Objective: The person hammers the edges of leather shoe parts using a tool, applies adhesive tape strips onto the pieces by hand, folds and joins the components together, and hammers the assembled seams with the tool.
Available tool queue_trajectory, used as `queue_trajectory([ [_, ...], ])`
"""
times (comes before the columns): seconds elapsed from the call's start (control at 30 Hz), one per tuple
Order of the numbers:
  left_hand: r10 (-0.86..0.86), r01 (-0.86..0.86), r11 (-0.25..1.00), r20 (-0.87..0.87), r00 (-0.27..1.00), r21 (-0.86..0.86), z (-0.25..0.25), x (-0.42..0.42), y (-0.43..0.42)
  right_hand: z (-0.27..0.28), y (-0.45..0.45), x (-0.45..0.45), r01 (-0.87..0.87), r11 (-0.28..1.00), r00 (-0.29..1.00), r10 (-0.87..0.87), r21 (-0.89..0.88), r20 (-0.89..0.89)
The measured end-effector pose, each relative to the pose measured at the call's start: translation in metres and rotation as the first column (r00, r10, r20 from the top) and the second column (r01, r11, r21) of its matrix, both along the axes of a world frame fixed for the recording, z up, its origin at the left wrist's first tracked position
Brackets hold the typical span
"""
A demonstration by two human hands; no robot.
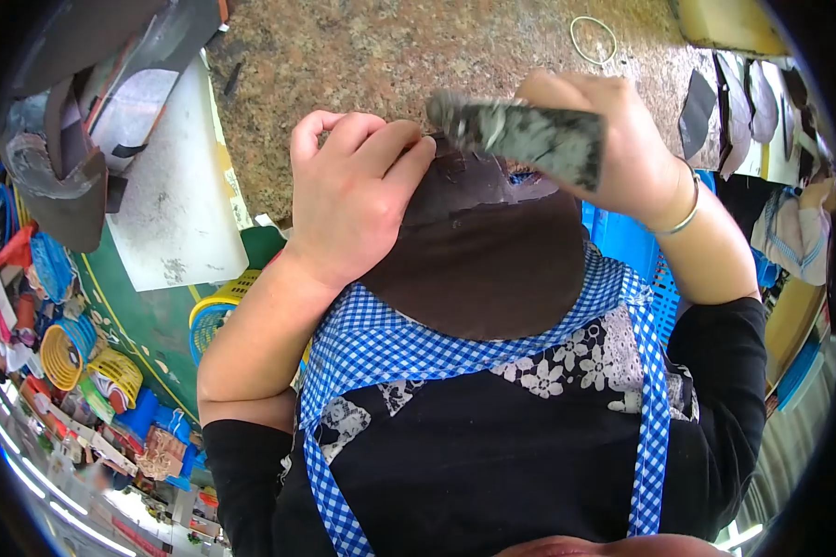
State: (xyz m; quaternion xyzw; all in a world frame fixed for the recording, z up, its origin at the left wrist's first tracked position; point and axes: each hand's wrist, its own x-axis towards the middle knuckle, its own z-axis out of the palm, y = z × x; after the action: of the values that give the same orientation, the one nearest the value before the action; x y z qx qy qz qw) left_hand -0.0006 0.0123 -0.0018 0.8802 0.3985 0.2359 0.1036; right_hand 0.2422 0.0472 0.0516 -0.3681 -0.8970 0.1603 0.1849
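A dark brown leather piece [488, 265] with a rounded near edge lies at the edge of the stone worktop, over my apron [362, 320]. Its far part has a greyer, shiny strip. My left hand [358, 190] is closed at the piece's far left edge, fingers bent and the tips partly hidden. In my right hand [613, 139] is a hammer [529, 139], its worn metal head raised above the leather and its round face towards my left fingers. The hammer's handle is mostly hidden by the hand.
Dark cut pieces [60, 176] are stacked at the left beside a white board [172, 186]. More pieces [734, 107] lie at the right. A rubber band [593, 41] rests on the speckled worktop [344, 56]. Baskets [70, 353] stand lower left; a blue crate [613, 237] is under my right arm.
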Motion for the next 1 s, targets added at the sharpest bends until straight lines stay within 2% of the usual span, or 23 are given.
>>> queue_trajectory([
  [0.03, 0.032, -0.031, 0.998, 0.031, 0.999, -0.050, 0.001, -0.001, 0.001, -0.003, -0.004, 0.000, -0.049, 0.995, 0.997, 0.054, -0.082, 0.061],
  [0.1, 0.111, -0.096, 0.983, 0.091, 0.990, -0.154, -0.002, -0.005, 0.002, -0.004, 0.000, 0.001, -0.048, 0.990, 0.998, 0.054, -0.134, 0.042],
  [0.13, 0.105, -0.091, 0.984, 0.091, 0.990, -0.153, -0.001, -0.005, 0.002, -0.004, 0.001, 0.002, -0.040, 0.982, 0.999, 0.045, -0.183, 0.027],
  [0.27, 0.065, -0.059, 0.995, 0.072, 0.995, -0.083, 0.002, -0.003, 0.001, -0.008, 0.000, -0.004, -0.006, 1.000, 0.999, 0.005, -0.009, -0.054],
  [0.3, 0.066, -0.064, 0.997, 0.050, 0.997, -0.040, 0.002, -0.003, 0.000, 0.000, 0.001, -0.006, -0.070, 0.988, 0.996, 0.077, -0.136, 0.052],
  [0.43, 0.055, -0.054, 0.998, -0.045, 0.997, 0.032, 0.005, -0.002, -0.004, 0.000, 0.005, -0.009, -0.027, 0.999, 1.000, 0.027, -0.041, -0.010],
  [0.47, 0.059, -0.058, 0.998, -0.045, 0.997, 0.030, 0.004, -0.003, -0.005, 0.000, 0.004, -0.011, -0.077, 0.995, 0.997, 0.079, -0.070, 0.020],
  [0.5, 0.122, -0.122, 0.992, -0.002, 0.993, -0.043, 0.004, -0.004, -0.005, -0.001, 0.002, -0.011, -0.122, 0.988, 0.991, 0.127, -0.100, 0.048],
  [0.53, 0.186, -0.180, 0.977, 0.037, 0.982, -0.117, 0.004, -0.005, -0.005, -0.002, 0.002, -0.010, -0.121, 0.988, 0.991, 0.126, -0.100, 0.048],
  [0.63, 0.188, -0.174, 0.974, 0.089, 0.978, -0.146, -0.002, -0.011, -0.008, -0.003, 0.008, -0.006, -0.105, 0.989, 0.993, 0.109, -0.106, 0.039],
  [0.67, 0.196, -0.181, 0.972, 0.086, 0.977, -0.151, -0.001, -0.011, -0.010, -0.003, 0.005, -0.006, -0.093, 0.993, 0.995, 0.094, -0.076, 0.012],
  [0.7, 0.185, -0.179, 0.980, 0.068, 0.980, -0.085, 0.000, -0.008, -0.013, -0.004, 0.002, -0.007, -0.080, 0.996, 0.997, 0.080, -0.048, -0.016],
  [0.77, 0.166, -0.166, 0.986, 0.041, 0.985, -0.003, 0.001, -0.005, -0.016, -0.008, -0.002, -0.007, -0.084, 0.995, 0.996, 0.085, -0.063, 0.018],
  [0.9, 0.151, -0.151, 0.989, 0.012, 0.988, 0.000, 0.001, -0.007, -0.016, -0.004, -0.001, -0.011, -0.085, 0.996, 0.996, 0.086, -0.037, 0.028],
  [1.0, 0.197, -0.191, 0.978, 0.070, 0.978, -0.084, 0.001, -0.010, -0.016, -0.006, -0.005, -0.016, -0.125, 0.990, 0.989, 0.129, -0.061, 0.075],
])
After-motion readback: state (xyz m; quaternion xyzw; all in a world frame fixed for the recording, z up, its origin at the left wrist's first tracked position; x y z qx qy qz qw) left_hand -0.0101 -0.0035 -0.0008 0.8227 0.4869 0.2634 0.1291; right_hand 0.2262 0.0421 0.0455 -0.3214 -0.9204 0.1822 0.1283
